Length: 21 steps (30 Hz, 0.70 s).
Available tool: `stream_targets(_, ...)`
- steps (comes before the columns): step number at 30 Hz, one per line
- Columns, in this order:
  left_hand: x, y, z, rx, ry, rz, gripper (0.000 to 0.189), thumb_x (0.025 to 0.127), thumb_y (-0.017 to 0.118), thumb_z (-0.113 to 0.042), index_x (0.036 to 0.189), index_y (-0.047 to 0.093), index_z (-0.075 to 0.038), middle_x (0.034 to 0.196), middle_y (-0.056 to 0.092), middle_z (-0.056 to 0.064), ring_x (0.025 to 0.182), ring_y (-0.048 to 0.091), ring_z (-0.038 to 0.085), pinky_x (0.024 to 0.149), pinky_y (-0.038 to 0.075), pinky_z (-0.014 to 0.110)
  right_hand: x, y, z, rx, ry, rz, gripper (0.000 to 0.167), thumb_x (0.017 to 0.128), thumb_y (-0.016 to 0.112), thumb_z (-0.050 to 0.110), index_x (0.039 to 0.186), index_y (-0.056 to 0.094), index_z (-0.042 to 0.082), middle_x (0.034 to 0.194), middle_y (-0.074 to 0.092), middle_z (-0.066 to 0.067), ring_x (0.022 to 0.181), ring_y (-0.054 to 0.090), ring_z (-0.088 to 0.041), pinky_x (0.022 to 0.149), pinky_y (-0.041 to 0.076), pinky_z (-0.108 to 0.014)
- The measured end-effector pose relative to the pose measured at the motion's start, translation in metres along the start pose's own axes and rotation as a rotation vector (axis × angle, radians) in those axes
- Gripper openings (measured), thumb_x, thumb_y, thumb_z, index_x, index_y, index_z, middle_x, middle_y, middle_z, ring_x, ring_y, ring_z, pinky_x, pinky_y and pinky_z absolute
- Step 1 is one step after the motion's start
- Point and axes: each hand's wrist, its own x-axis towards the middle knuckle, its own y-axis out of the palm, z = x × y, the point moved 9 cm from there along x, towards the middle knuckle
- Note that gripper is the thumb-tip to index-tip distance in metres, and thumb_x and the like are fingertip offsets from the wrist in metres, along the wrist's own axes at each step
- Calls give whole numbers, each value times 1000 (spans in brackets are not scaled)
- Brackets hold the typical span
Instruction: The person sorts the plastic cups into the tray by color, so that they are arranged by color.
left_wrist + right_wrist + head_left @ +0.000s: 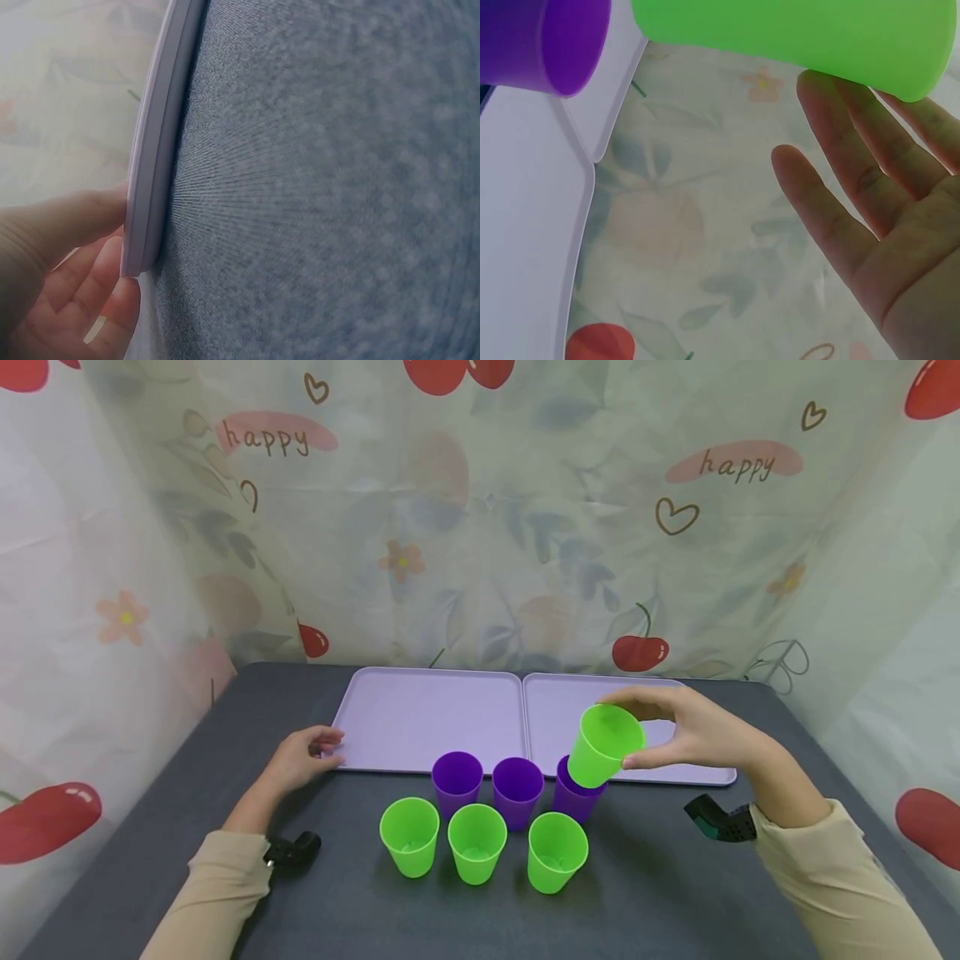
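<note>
Green cup is up in the air in the right hand, mouth up, leaning a bit. Grip spread about cup-wide: thumb on the near side wall, fingers reaching to the far side, so it's gripping the cup; right wrist view has fingertips against the wall. Probably held by the outside to keep base and mouth free. Just under the grip, right purple cup; right wrist view shows a gap between it and the held one. Left of that, two more purple cups, mouths up. Nearer the person than the grip, a row of three green cups, also mouths up, spaced apart, likely leaving finger room. Behind the grip, right tray, partly hidden by hand and cup; left tray beside it. Well left of the grip, left hand touches left tray's near left corner, fingers bent, maybe steadying it; can't tell if it pinches. All on dark table, printed cloth behind.
</note>
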Motion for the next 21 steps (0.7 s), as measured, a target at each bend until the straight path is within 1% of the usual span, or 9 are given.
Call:
stream_targets(2,0,0,0,-1,6,-5,38,82,68,-8,116,58,6,115,62,26,102,59,37,89,46,49,5,0,-1,2,15,-1,58,74,79,18,126,54,16,119,63,4,106,59,0,92,46,-16)
stream_targets(6,0,0,-2,-2,11,-8,38,82,69,-8,115,58,7,114,62,26,101,59,37,89,47,49,17,1,1,8,12,-11,59,73,79,17,126,55,13,118,64,1,105,60,0,93,46,-17)
stream_targets(11,-1,0,-2,-3,9,-6,39,82,69,-9,116,58,6,115,62,26,102,59,37,89,46,49,31,5,3,2,16,-8,59,73,80,19,126,55,13,119,64,1,105,60,-1,93,47,-20)
stream_targets(16,-1,0,-2,0,9,0,39,83,69,-10,117,57,6,115,62,26,102,59,37,90,46,49,44,10,3,-15,15,-3,58,73,80,20,125,56,11,119,64,0,103,62,-5,92,49,-26)
stream_targets(21,-1,0,0,3,-6,6,39,83,68,-10,118,57,5,116,62,25,103,58,36,90,46,49,58,16,3,20,29,9,59,73,79,20,126,55,10,116,64,-2,100,61,-10,92,50,-35)
